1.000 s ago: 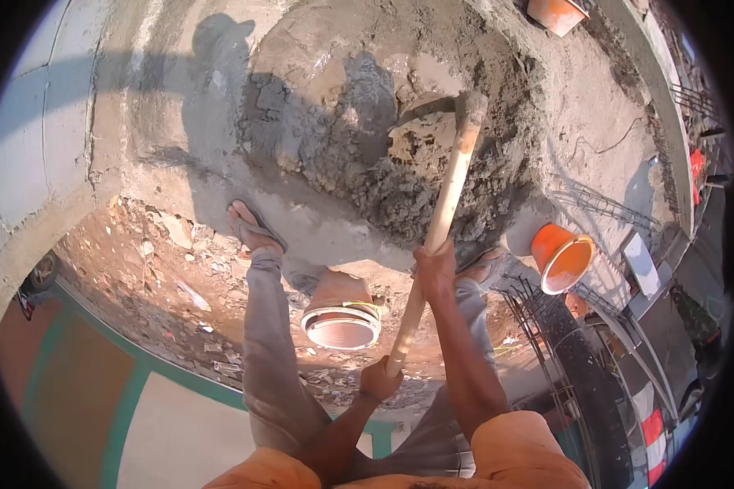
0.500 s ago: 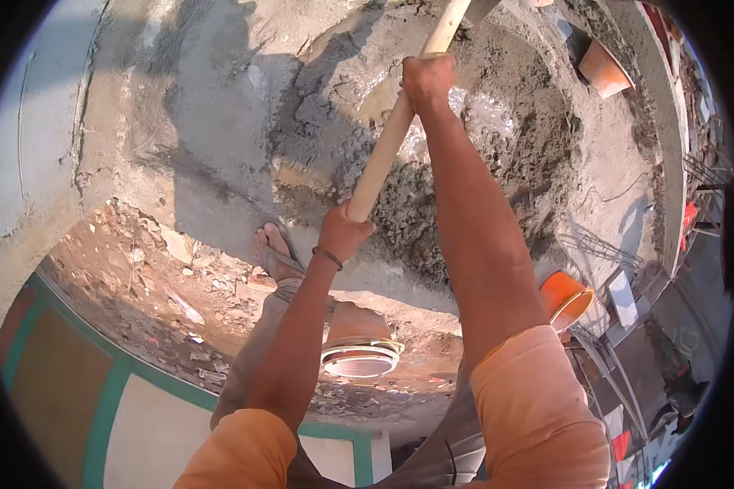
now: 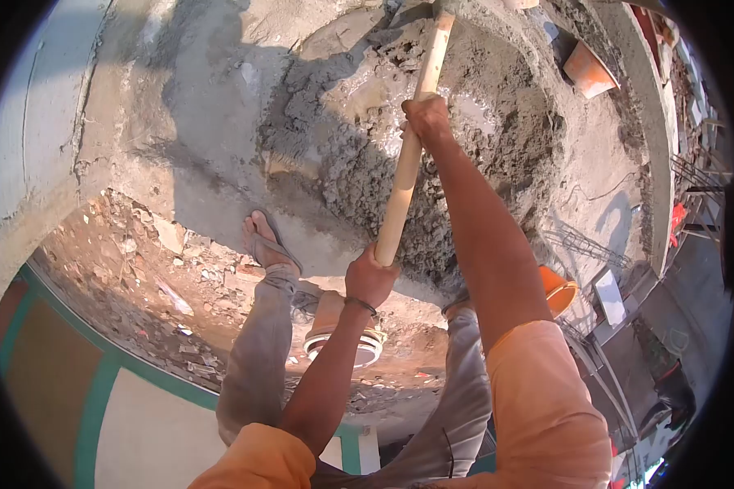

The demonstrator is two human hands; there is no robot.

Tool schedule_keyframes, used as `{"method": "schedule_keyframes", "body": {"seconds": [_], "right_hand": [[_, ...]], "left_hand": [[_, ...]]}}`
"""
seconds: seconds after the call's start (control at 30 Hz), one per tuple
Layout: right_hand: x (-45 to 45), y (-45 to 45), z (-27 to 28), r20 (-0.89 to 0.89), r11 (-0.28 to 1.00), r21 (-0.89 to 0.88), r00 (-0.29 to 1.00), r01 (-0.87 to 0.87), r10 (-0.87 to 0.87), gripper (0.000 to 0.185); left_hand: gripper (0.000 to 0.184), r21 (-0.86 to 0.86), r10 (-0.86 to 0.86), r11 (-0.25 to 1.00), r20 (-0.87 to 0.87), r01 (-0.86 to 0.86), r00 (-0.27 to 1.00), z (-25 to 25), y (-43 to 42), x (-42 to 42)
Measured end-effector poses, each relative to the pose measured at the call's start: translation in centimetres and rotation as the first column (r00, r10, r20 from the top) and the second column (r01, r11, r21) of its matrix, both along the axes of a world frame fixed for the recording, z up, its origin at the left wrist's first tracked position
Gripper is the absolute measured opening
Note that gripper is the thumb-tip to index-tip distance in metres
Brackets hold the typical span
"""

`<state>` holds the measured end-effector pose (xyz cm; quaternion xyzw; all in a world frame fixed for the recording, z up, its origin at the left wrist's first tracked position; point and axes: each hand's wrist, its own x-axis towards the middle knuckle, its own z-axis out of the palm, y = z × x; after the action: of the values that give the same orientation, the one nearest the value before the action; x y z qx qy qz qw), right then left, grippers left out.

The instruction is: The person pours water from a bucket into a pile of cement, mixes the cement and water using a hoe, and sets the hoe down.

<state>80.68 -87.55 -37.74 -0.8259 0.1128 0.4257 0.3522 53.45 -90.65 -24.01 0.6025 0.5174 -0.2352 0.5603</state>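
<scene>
My left hand (image 3: 371, 279) is closed around the lower end of a pale wooden handle (image 3: 402, 194). Farther up the same handle, my right hand (image 3: 429, 119) grips it with wrapped fingers. The handle slants up and slightly right over a heap of wet grey mortar (image 3: 367, 175). At its far end, near the top edge of the view, part of a dark blade (image 3: 416, 15) shows beside the handle's head. Shiny wet patches lie in the mortar on both sides of my right hand.
An orange bucket (image 3: 556, 292) stands right of my right forearm, partly hidden. Another bucket (image 3: 589, 72) lies tilted at the upper right. A third bucket (image 3: 328, 311) is behind my left forearm. Wire reinforcement (image 3: 587, 247) lies at the right; rubble (image 3: 171, 281) covers the lower left ground.
The tool first swung from the near mortar out toward the top of the view. Since then both hands and the handle have come back somewhat toward my body, with the grip kept.
</scene>
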Motion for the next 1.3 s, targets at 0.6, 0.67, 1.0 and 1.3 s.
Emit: {"method": "schedule_keyframes", "body": {"seconds": [0.6,0.67,1.0,1.3], "right_hand": [[-22.2,-23.7,14.5,-0.185,0.953,-0.11,0.936,0.281,-0.298,0.039],[-18.0,-23.0,17.2,-0.081,0.917,-0.04,0.913,0.398,-0.4,0.038],[3.8,-1.0,-1.7,0.264,0.895,0.092,0.856,0.436,-0.445,0.029],[-10.5,-2.2,-1.2,-0.055,0.955,-0.283,0.995,-0.09,0.078,0.035]], "left_hand": [[0.029,-0.054,-0.294,0.956,-0.142,0.289,0.945,11.7,-21.5,-20.0],[0.022,0.091,-0.358,0.932,0.072,0.352,0.931,10.5,-19.7,-18.2],[0.037,0.147,-0.442,0.894,0.127,0.424,0.888,-8.2,9.0,1.4],[0.043,-0.259,0.016,0.965,-0.075,-0.035,0.997,1.0,-1.8,-9.9]]}}
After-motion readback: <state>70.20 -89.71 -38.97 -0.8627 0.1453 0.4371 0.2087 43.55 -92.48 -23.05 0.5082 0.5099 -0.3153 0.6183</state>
